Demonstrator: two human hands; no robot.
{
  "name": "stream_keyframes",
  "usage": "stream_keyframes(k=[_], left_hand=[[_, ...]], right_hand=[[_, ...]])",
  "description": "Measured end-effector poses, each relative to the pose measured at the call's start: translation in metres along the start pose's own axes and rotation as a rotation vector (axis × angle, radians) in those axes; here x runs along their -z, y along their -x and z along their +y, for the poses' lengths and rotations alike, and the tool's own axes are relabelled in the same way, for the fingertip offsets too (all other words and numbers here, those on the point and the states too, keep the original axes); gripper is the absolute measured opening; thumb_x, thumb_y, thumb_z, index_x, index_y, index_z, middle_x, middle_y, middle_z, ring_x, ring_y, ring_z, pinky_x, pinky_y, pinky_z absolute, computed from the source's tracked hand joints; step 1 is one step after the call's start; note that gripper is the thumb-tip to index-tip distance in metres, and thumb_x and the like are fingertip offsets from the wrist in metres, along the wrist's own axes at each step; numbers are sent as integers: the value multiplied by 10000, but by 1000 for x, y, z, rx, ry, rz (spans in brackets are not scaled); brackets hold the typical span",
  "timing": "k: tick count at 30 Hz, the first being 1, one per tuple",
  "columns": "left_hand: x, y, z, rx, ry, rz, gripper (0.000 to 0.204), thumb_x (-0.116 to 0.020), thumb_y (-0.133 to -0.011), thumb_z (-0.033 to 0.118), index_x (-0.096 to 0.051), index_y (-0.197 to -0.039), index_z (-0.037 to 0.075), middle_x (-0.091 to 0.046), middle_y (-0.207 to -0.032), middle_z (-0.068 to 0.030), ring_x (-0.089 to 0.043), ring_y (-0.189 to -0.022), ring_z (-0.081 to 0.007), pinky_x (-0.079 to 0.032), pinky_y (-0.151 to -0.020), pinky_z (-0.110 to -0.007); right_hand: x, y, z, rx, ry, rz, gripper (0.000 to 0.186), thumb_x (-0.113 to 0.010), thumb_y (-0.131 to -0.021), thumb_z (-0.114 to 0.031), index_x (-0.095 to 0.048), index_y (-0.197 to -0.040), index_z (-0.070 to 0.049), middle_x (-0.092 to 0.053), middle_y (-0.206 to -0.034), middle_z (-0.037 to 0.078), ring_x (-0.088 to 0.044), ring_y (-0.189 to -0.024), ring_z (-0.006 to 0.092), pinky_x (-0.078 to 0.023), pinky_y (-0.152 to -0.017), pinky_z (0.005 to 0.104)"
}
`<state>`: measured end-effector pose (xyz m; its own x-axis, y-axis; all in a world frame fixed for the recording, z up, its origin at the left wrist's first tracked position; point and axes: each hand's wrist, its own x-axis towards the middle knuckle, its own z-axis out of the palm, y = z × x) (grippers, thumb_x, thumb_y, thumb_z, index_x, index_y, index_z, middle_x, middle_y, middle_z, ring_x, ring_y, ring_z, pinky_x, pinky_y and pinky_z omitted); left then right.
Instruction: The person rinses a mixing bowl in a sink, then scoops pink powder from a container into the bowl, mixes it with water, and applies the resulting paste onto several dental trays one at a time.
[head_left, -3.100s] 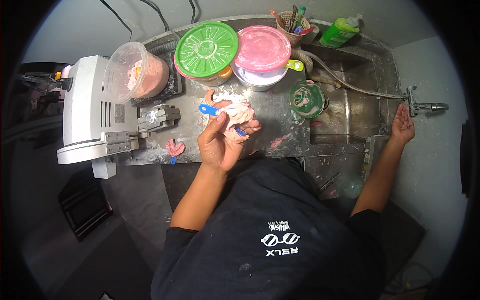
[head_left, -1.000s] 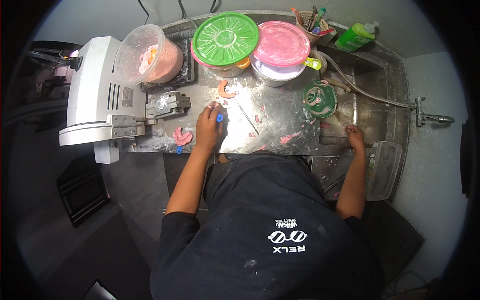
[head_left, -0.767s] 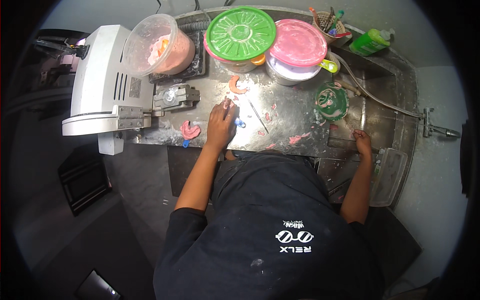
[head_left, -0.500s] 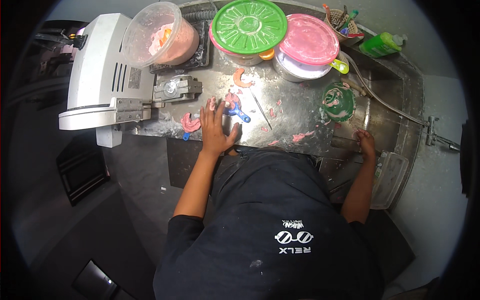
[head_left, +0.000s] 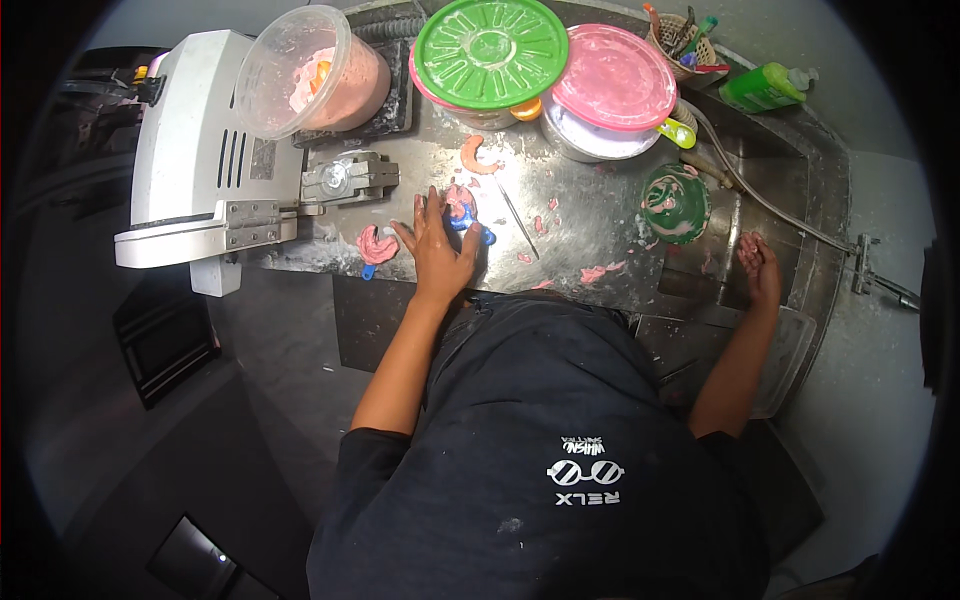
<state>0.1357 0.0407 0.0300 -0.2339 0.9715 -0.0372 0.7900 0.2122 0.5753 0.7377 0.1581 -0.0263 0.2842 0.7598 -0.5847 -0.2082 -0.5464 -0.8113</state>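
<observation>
My left hand [head_left: 436,246] lies flat on the steel counter [head_left: 600,225], fingers spread. A blue dental tray filled with pink paste [head_left: 463,208] sits right at its fingertips; nothing is gripped. Left of the hand lies a second pink-filled tray [head_left: 375,245]. My right hand [head_left: 757,264] hovers over the sink [head_left: 790,210], fingers loosely apart, smeared pink and holding nothing. A thin metal spatula [head_left: 516,215] lies just right of the blue tray.
A white machine [head_left: 200,150] stands at the left beside a clear tub of pink paste [head_left: 310,70]. Green-lidded [head_left: 490,48] and pink-lidded [head_left: 613,78] tubs stand at the back, with a green mixing bowl [head_left: 675,203], a green bottle [head_left: 765,88] and a tool cup [head_left: 680,32].
My left hand has lowered from holding the blue tray to lying flat on the counter beside it. My right hand left the tap and came back over the sink.
</observation>
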Motion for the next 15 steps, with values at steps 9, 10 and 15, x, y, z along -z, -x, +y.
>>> stream_keyframes(k=[9,10,15], left_hand=[[2,-3,2,52,37,-16,831,-637,-877,377,-242,-1471,-48,-405,-1435,-291,-227,-1436,-415,78,-1107,-647],[3,-3,3,54,31,9,826,-641,-875,373,-249,-1471,-44,-423,-1422,-290,-231,-1436,-410,81,-1108,-643],[6,-2,4,73,105,9,814,-654,-869,366,-275,-1466,-37,-470,-1388,-284,-252,-1436,-389,93,-1112,-630]], right_hand=[[6,7,3,-11,-38,-4,466,-612,-934,-225,-496,-1307,28,-623,-1230,166,-620,-1108,249,-515,-934,365],[9,6,3,-39,-48,-1,466,-612,-934,-225,-496,-1307,28,-623,-1230,166,-620,-1108,249,-515,-934,365],[15,6,-16,21,-105,79,501,-572,-964,-274,-460,-1323,57,-561,-1318,206,-568,-1197,280,-467,-1020,393]])
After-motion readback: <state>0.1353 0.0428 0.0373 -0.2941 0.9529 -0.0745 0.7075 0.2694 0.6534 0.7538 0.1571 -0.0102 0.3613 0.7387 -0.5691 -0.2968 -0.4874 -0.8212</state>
